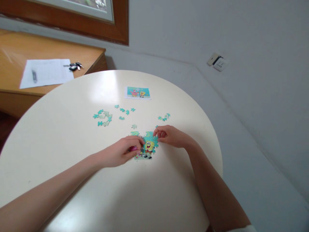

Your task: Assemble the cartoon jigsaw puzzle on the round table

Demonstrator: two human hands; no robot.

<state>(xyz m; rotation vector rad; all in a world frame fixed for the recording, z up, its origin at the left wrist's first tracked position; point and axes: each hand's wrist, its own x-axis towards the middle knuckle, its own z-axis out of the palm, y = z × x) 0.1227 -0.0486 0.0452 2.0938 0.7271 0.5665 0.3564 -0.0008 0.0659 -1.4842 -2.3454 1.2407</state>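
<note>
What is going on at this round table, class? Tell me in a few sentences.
A person is working a cartoon jigsaw puzzle on a cream round table. The left hand rests on the left part of the joined section, and the right hand has its fingertips at the upper right edge; whether it pinches a piece is unclear. Loose pieces lie scattered beyond, with a reference picture farther back.

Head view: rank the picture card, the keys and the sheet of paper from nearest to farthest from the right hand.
From the right hand:
1. Picture card, just beyond it on the round table.
2. Keys, far left on the wooden desk.
3. Sheet of paper, farther left on that desk.
</note>
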